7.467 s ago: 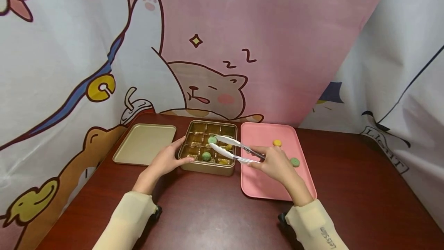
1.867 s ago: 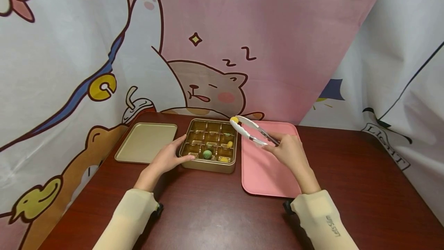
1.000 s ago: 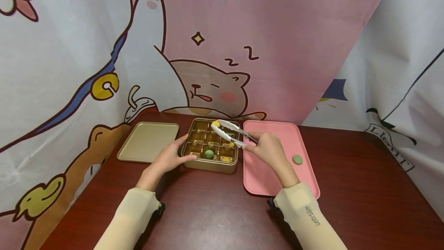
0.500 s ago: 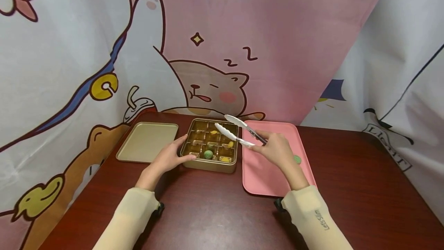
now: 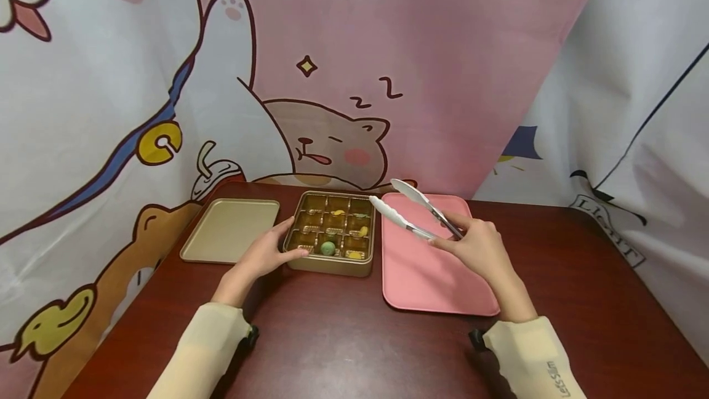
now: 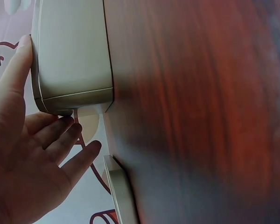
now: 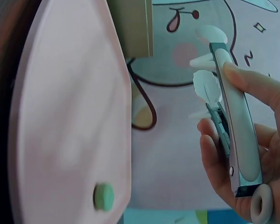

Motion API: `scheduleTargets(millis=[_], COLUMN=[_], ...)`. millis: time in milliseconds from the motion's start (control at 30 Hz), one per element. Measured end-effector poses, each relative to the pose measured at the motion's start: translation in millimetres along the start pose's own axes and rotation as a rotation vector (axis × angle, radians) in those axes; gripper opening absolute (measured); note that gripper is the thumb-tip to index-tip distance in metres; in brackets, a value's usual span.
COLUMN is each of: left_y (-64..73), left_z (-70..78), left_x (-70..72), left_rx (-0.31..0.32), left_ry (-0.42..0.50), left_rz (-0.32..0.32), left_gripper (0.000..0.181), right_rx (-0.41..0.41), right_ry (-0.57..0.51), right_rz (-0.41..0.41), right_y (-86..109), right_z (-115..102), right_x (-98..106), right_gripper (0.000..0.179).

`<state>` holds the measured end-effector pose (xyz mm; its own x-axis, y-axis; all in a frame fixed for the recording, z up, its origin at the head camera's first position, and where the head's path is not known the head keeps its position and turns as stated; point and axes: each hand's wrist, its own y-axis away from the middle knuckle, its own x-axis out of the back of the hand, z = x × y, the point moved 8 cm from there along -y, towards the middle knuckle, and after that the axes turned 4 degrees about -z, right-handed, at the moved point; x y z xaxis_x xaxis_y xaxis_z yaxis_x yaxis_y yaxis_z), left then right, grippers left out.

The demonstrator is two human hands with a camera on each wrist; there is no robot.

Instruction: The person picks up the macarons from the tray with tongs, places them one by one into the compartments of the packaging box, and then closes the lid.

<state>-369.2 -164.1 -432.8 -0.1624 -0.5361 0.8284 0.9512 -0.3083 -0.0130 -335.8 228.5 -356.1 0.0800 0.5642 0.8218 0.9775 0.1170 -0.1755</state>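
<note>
My left hand (image 5: 260, 261) rests at the left side of a gold tin box (image 5: 331, 267), thumb over the near rim, fingers relaxed along the wall. A clear-gold divider inside holds several macarons, among them a green macaron (image 5: 328, 248) in the front middle compartment and a yellow macaron (image 5: 338, 213) toward the back middle. In my right hand (image 5: 477, 250) I grip white-tipped tongs (image 5: 396, 217), spread apart and holding nothing, above the pink tray (image 5: 412, 282). One green macaron (image 7: 104, 196) lies on the tray in the right wrist view; in the head view it is hidden.
A flat gold lid (image 5: 229, 231) lies left of the box. The dark wooden table (image 5: 332, 343) spreads in front. Behind stands a cartoon-print curtain (image 5: 437, 79).
The tongs brought a yellow macaron from the tray to the box and let it go in the back middle compartment. They then swung right, over the tray. My left hand stayed at the box.
</note>
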Motion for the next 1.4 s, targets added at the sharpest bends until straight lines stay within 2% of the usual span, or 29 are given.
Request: scheduleTargets(millis=[167, 367, 600, 967, 1400], left_y=[0.6, 1.1, 1.7, 0.7, 0.8], left_z=[-1.1, -0.3, -1.3, -1.5, -1.1], left_x=[2.0, 3.0, 2.4, 1.7, 1.7], left_rx=[-0.003, -0.014, -0.014, -0.013, -0.014], left_ry=[0.004, 0.012, 0.019, 0.034, 0.045], left_rz=[-0.009, -0.029, -0.03, -0.035, -0.038], left_gripper=[0.097, 0.096, 0.096, 0.096, 0.096], right_rx=[-0.039, -0.058, -0.088, -0.183, -0.244], right_ry=[-0.01, 0.008, 0.01, 0.051, 0.128], right_rz=[0.014, 0.064, 0.086, 0.08, -0.028], right_y=[16.8, 40.5, 65.4, 95.2, 105.2], right_z=[18.4, 44.7, 76.6, 119.9, 138.7], right_x=[15.4, 33.2, 47.1, 52.9, 48.4], right_gripper=[0.071, 0.073, 0.065, 0.065, 0.071])
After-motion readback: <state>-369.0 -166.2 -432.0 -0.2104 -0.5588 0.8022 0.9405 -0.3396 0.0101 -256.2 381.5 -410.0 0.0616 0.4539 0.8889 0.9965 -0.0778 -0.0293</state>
